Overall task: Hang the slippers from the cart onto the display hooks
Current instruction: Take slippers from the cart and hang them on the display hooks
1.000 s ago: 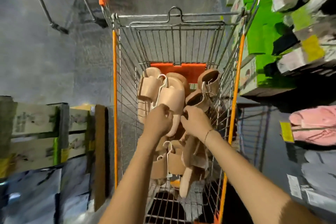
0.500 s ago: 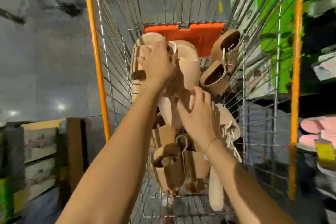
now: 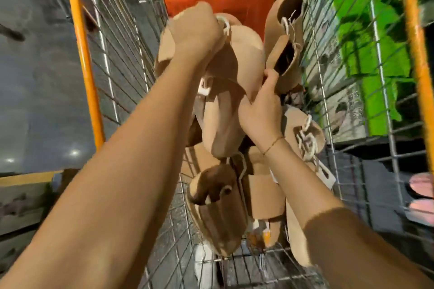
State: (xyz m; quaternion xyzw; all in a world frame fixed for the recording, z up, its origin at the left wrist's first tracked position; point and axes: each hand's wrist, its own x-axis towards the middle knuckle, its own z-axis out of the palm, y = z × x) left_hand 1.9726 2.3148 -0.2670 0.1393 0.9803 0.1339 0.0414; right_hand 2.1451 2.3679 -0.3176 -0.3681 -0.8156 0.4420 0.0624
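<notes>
- The wire cart (image 3: 122,58) fills the view, with tan slippers (image 3: 237,91) piled from 12 to 6 o'clock. None has reached a display hook, and no hook is in view.
- The left hand (image 3: 196,30), at 12 o'clock, has its fingers curled round a slipper's white hanger loop (image 3: 224,24).
- The right hand (image 3: 260,110), at centre, has its fingers wrapped round another slipper's edge. The job looks barely begun.

I have one view only, a wide-angle camera worn on the head, looking forward and steeply down into the wire cart (image 3: 112,58). It sits close: both forearms reach in from the bottom edge and fill much of the frame. The cart's walls bow outward under the lens, and shelving blurs at the right edge.
</notes>
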